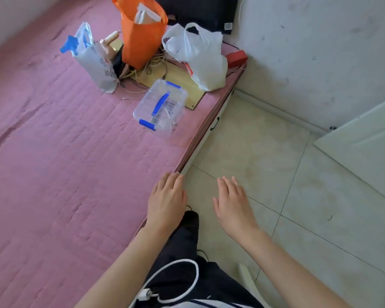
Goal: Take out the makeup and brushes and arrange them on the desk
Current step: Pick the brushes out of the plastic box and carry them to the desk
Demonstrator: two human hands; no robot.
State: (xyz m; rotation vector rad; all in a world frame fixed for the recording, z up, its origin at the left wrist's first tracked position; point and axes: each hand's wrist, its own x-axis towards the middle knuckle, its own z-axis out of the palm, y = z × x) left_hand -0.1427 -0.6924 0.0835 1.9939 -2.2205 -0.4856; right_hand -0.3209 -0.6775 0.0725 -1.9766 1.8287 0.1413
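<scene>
- White looped cable (182, 283) with a small white plug: nearest the camera, lying across the person's dark trousers (187, 247) at the bottom edge.
- Pink quilted bed cover (53, 174): fills the left half of the view, its edge running diagonally beside the floor.
- Clear and blue plastic bag (91, 58): standing at the far left of the cluster on the cover, contents unclear.
- Tall orange fabric bag (140, 34): upright just right of that bag, pale papers showing at its mouth, loose cream cord tangled at its base.
- Transparent plastic box with blue handle and blue latches (161, 105): lid on, resting on the cover near its edge, in front of the orange bag, partly over a flat yellow board (178, 78); contents too blurred to name.
- Left hand (166, 201): palm down, fingers straight and together, holding nothing, fingertips at the cover's edge, well short of the box.
- White crumpled plastic carrier bag (198, 54): right of the orange bag, on the board.
- Right hand (232, 205): palm down, fingers loosely spread, holding nothing, above the floor.
- Small red box (237, 57): at the bed's far corner, beside the white bag.
- Pale tiled floor (298, 185): right half of the view, meeting a scuffed white wall.
</scene>
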